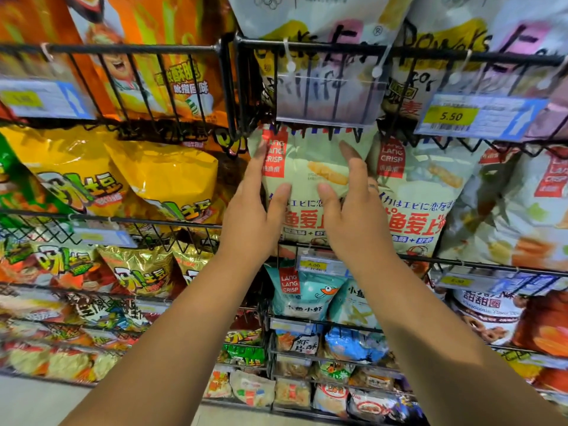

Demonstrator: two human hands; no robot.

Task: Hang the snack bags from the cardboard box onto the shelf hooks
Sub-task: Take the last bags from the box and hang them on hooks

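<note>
A pale green Lang Lang Crisp snack bag (310,158) stands in the middle wire shelf (172,221), its top under the rack above. My left hand (256,207) touches the bag's left edge with straight fingers. My right hand (353,207) lies flat against its right side, fingers straight and pointing up. Both thumbs press on the bag's front. A matching bag (421,192) sits just to the right. No cardboard box or hook is in view.
Yellow potato-chip bags (166,176) fill the shelf to the left. An upper wire rack (307,44) holds white bags (316,26) and a 5.50 price tag (450,116). Lower racks hold teal bags (302,292) and several small snack packs. Pale floor (37,404) shows at bottom left.
</note>
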